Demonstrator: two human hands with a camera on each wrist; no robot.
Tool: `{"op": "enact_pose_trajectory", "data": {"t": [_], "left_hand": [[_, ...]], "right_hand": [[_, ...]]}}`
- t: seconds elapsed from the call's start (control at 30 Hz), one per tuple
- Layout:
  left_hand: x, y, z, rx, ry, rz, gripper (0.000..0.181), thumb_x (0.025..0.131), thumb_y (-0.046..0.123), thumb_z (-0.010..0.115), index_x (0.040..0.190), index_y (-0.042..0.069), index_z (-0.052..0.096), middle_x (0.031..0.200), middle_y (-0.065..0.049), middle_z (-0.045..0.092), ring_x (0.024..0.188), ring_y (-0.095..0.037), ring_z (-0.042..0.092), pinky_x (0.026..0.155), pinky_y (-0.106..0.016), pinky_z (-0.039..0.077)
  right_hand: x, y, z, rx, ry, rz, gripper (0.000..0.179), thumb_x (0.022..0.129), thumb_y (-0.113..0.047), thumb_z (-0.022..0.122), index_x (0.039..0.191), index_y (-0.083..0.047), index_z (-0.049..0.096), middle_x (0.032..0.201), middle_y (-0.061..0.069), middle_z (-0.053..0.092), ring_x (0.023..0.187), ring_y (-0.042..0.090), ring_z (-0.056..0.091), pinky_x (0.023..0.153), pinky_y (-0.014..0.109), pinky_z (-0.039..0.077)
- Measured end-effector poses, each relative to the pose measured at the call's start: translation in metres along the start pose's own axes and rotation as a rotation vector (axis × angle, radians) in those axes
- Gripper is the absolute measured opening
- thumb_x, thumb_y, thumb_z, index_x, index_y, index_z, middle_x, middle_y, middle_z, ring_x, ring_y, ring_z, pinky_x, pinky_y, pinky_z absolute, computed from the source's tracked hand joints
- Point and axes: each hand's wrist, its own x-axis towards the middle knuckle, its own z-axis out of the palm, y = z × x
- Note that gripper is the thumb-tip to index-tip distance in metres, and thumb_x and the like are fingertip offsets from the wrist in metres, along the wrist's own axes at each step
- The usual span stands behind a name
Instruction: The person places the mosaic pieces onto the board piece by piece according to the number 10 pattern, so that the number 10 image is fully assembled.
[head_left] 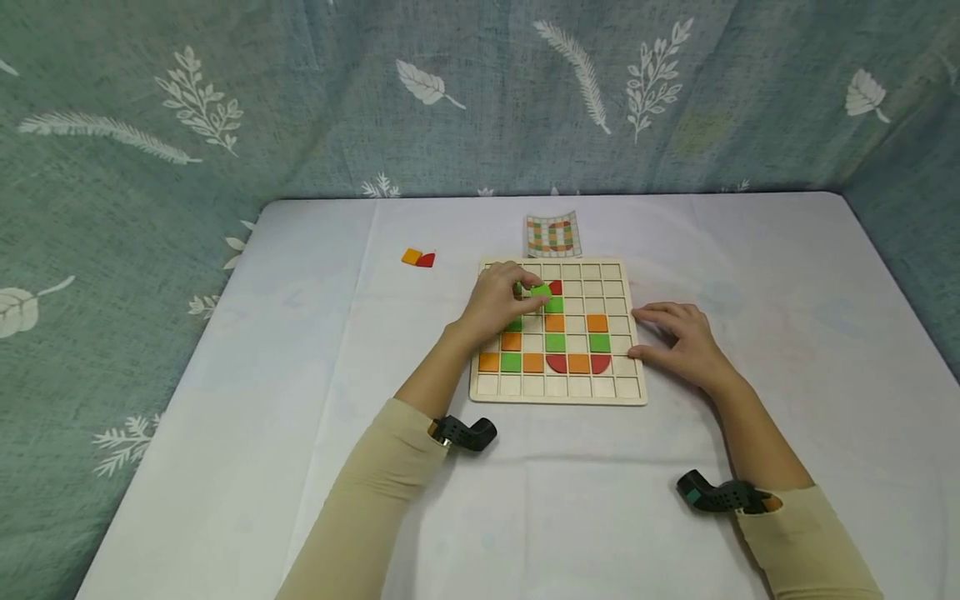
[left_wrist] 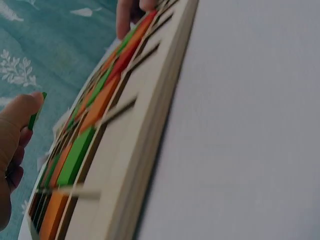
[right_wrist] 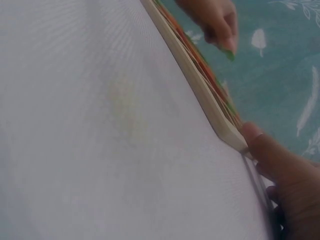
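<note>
Over the upper left of a wooden grid board [head_left: 510,388], my left hand [head_left: 497,298] pinches a green square tile [head_left: 541,291] between thumb and fingers. The left wrist view shows that tile edge-on at the thumb tip, raised above the board. My right hand [head_left: 684,340] rests at the board's right side, thumb and fingertips spread along the edge. Orange tiles [head_left: 578,363], green tiles [head_left: 555,342] and red quarter-round tiles [head_left: 601,363] sit in the grid's cells. My left hand hides part of the upper left cells.
Behind the board lies a small pattern card [head_left: 553,235] with a coloured grid. A loose orange tile [head_left: 412,257] and a red quarter-round tile [head_left: 426,260] lie together at the back left. All stand on a white-covered table [head_left: 570,508], with a leaf-patterned curtain [head_left: 480,100] behind.
</note>
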Motion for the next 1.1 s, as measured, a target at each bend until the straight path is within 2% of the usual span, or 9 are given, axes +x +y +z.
{"op": "enact_pose_trajectory", "data": {"t": [0.13,0.27,0.37,0.53,0.73,1.1], "left_hand": [[0.007,0.011,0.012,-0.006,-0.006,0.007,0.028,0.086,0.033,0.07,0.104,0.012,0.071,0.093,-0.001,0.061,0.089,-0.018,0.051,0.086,-0.034,0.038],[0.012,0.02,0.025,0.013,-0.022,-0.004,0.028,0.086,0.034,0.069,0.105,0.014,0.072,0.094,0.001,0.062,0.091,-0.016,0.052,0.088,-0.034,0.038],[0.015,0.027,0.036,0.048,-0.041,0.001,0.03,0.085,0.037,0.069,0.106,0.015,0.072,0.094,0.002,0.063,0.091,-0.015,0.053,0.088,-0.033,0.038],[0.018,0.037,0.051,0.168,-0.078,-0.001,0.034,0.085,0.045,0.066,0.108,0.019,0.071,0.096,0.003,0.062,0.092,-0.015,0.053,0.085,-0.033,0.037],[0.023,0.042,0.058,0.191,-0.067,-0.074,0.033,0.086,0.047,0.065,0.109,0.024,0.071,0.109,0.004,0.061,0.099,-0.016,0.051,0.088,-0.035,0.035],[0.027,0.044,0.065,0.192,-0.07,-0.107,0.031,0.087,0.047,0.063,0.112,0.029,0.07,0.111,0.006,0.06,0.097,-0.015,0.049,0.088,-0.036,0.031]], "right_hand": [[-0.001,0.001,0.0,0.001,0.001,-0.007,0.057,0.07,-0.019,0.083,0.12,-0.003,0.063,0.121,0.018,0.056,0.115,0.037,0.04,0.096,0.055,0.022],[0.0,0.002,0.001,0.003,-0.004,-0.016,0.058,0.069,-0.02,0.083,0.12,-0.002,0.063,0.121,0.019,0.056,0.115,0.037,0.04,0.096,0.055,0.022],[0.0,0.003,0.001,0.0,-0.004,-0.012,0.058,0.069,-0.02,0.083,0.12,-0.003,0.063,0.122,0.019,0.056,0.115,0.037,0.04,0.096,0.055,0.022],[0.0,0.002,0.0,0.001,0.0,-0.009,0.057,0.07,-0.02,0.083,0.12,-0.003,0.063,0.122,0.019,0.056,0.115,0.037,0.04,0.096,0.056,0.022],[0.0,0.001,-0.001,0.017,-0.002,-0.007,0.055,0.072,-0.02,0.082,0.121,-0.004,0.063,0.122,0.018,0.056,0.115,0.037,0.039,0.095,0.055,0.023],[0.001,0.001,-0.001,0.002,-0.012,0.018,0.057,0.071,-0.023,0.083,0.121,-0.005,0.063,0.122,0.016,0.056,0.115,0.035,0.04,0.095,0.053,0.023]]}}
